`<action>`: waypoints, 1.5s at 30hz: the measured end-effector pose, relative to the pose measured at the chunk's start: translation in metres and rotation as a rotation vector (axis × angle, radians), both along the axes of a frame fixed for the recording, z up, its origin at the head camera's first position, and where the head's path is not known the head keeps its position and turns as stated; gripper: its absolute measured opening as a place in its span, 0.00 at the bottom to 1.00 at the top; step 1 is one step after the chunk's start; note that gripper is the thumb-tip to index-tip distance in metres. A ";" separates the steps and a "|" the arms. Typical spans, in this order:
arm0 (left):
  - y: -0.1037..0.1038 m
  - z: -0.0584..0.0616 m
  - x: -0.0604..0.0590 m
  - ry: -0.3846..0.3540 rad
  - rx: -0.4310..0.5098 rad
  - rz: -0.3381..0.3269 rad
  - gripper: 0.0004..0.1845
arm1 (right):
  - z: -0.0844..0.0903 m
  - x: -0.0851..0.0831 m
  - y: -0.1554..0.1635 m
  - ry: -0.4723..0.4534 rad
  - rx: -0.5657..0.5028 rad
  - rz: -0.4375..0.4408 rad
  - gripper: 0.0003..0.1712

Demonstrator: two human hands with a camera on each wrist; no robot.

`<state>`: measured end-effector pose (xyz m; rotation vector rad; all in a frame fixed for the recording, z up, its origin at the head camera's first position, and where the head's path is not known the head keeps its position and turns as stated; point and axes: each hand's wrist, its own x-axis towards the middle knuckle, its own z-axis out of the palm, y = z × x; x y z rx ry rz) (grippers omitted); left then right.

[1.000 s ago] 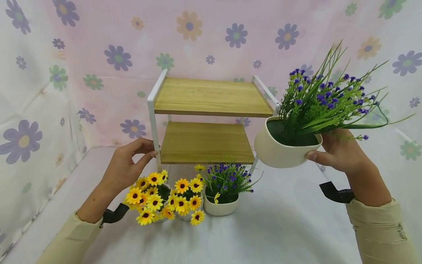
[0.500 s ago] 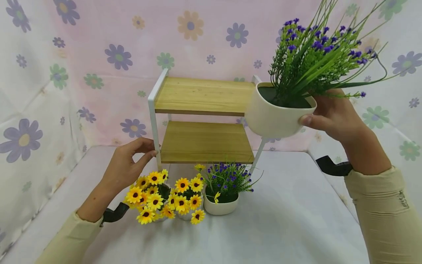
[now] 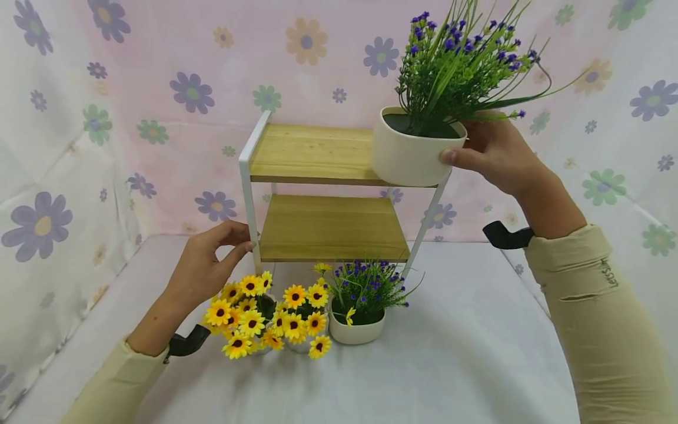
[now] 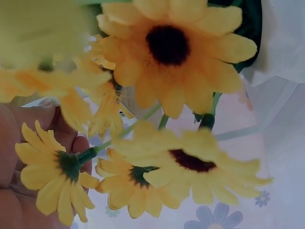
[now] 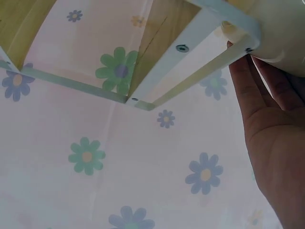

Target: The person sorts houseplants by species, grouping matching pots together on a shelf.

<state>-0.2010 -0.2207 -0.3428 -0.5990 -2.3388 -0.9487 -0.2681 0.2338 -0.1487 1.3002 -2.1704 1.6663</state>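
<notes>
White pot (image 3: pixel 410 159) w/ purple flowers (image 3: pixel 449 45) pinched by R hand (image 3: pixel 500 153) over R end of top shelf (image 3: pixel 312 150); rack's L front post (image 3: pixel 249 206) pinched by L hand (image 3: pixel 203 262).

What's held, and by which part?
The right hand holds the upper pot by its right side; the left hand, the rack by its front left leg.

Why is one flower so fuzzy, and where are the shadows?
Left wrist view: the pale yellow flower at top left is badly blurred, perhaps too close to the camera; head view: soft shadows lie on the white tabletop near the yellow flowers; right wrist view: the right hand looks darker than the backdrop.
</notes>
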 end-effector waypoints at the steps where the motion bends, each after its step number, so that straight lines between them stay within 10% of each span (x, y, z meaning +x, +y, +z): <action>1: 0.000 0.000 0.000 -0.001 0.000 -0.002 0.10 | -0.001 -0.003 0.000 -0.003 0.000 -0.002 0.41; 28: 0.001 0.000 0.000 -0.006 0.001 -0.006 0.09 | -0.019 -0.033 -0.002 -0.024 0.189 -0.266 0.27; 45: 0.001 -0.003 -0.001 0.015 0.011 -0.019 0.10 | -0.060 -0.016 0.014 0.055 -0.133 -0.149 0.40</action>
